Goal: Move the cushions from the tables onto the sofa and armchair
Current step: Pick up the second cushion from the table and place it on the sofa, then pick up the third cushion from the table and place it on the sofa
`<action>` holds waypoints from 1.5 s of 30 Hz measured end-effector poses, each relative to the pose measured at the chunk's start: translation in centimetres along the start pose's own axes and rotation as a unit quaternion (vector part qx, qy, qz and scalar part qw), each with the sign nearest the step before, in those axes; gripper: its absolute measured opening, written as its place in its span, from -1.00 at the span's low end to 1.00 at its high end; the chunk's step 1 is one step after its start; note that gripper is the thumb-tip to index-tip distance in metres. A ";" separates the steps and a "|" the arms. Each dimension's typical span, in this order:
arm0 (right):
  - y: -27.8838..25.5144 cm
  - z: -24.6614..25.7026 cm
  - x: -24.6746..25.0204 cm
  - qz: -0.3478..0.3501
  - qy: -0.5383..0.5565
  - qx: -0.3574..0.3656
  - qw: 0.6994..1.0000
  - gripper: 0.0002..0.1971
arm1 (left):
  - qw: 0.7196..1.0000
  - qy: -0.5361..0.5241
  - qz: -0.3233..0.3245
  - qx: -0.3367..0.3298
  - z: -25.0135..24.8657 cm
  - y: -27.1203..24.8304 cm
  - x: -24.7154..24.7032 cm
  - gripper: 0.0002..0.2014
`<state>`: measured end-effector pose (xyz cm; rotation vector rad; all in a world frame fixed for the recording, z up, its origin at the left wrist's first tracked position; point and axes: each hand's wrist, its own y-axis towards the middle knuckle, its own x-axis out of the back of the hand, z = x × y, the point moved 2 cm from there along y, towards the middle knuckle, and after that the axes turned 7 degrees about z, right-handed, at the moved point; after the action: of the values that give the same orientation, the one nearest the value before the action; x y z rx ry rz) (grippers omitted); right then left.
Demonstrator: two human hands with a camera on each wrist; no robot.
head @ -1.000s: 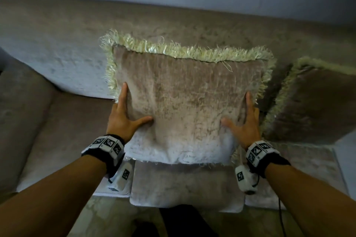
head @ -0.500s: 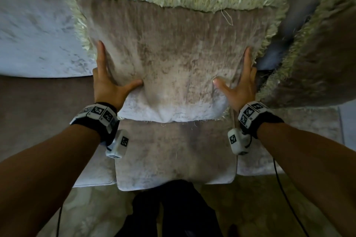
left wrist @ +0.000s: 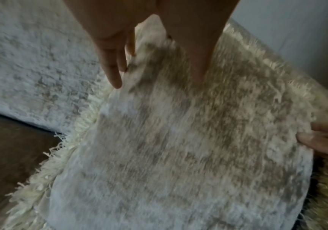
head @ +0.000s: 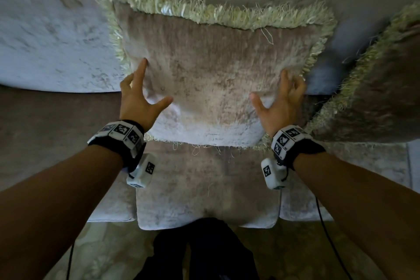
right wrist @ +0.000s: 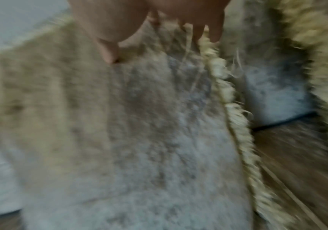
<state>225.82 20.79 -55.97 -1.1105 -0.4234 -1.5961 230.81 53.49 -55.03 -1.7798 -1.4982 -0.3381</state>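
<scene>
A beige velvet cushion (head: pixel 216 79) with a pale yellow fringe stands on the sofa seat (head: pixel 204 188), leaning on the sofa back (head: pixel 50 41). My left hand (head: pixel 154 82) is at its left edge, with the fingers straight and the thumb spread on the front. In the left wrist view the left hand (left wrist: pixel 157 82) touches the cushion (left wrist: pixel 179 140) lightly. My right hand (head: pixel 269 85) is at the right edge, fingers loosely bent by the fringe and thumb on the front. The blurred right wrist view shows the right hand (right wrist: pixel 162 49) over the cushion (right wrist: pixel 120 124).
A second fringed cushion (head: pixel 381 79) leans on the sofa back just to the right, close to my right hand. Bare sofa seat extends to the left. The patterned floor (head: pixel 102 252) and my dark-clothed legs (head: pixel 200 252) are below the seat's front edge.
The cushion has settled lower against the sofa back. Both hands have eased off its sides. The fingers have lifted and spread, and the right hand's fingers are now loosely bent.
</scene>
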 end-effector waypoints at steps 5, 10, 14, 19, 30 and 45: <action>-1.2 6.2 0.3 0.015 -0.094 0.164 0.982 -0.47 | 0.996 0.056 0.060 0.019 0.1 -2.1 3.6 -0.36; -3.3 13.3 -1.4 0.269 -0.185 0.245 0.913 -0.47 | 0.988 0.093 0.118 0.032 -0.4 -7.1 8.6 -0.39; -8.2 19.2 -3.0 0.365 -0.266 0.296 0.842 -0.37 | 0.992 0.107 0.066 0.033 1.3 -13.5 13.5 -0.41; -17.0 26.0 -4.7 0.362 -0.338 0.387 0.777 -0.38 | 0.987 0.123 0.062 0.088 7.5 -24.9 18.5 -0.36; -47.3 41.9 -12.0 0.345 -0.410 0.594 0.600 -0.41 | 0.949 0.176 -0.037 0.259 22.7 -60.6 25.6 -0.39; -88.1 47.0 -26.1 0.352 -0.429 0.798 0.233 -0.42 | 0.812 -0.034 -0.232 0.534 32.7 -93.6 19.4 -0.39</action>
<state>166.24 101.01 -30.35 -0.0583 -1.4646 0.8557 140.86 91.21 -28.72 -0.5258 -1.6548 0.3218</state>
